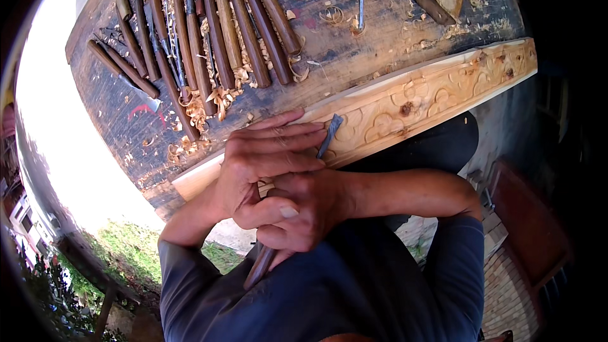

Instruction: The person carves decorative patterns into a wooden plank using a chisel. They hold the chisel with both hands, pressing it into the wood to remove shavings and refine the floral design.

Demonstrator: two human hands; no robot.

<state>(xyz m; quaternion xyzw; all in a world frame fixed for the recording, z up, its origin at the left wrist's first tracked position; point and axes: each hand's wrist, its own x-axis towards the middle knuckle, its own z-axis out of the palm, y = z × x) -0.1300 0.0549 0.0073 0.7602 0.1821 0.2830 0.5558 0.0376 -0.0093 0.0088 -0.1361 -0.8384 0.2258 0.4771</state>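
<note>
Evidently for control, chisel (261, 268) is clenched in right hand (309, 204), blade (329, 134) at carved board (443, 96); left hand (256, 159) is laid over board, fingers (288, 144) outstretched, seemingly for steadying; board is set along worktop (354, 54) edge; tools (217, 31) are grouped within reach.

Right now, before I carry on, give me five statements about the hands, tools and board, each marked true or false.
1. The right hand is closed around the handle of a chisel. True.
2. The left hand is well away from the chisel. False: its fingers reach right beside the blade.
3. The board has no carving. False: curling patterns run along its right-hand part.
4. Wood shavings lie among the tools on the bench. True.
5. Most tools lie at the picture's lower right. False: they are spread at upper left.
</note>
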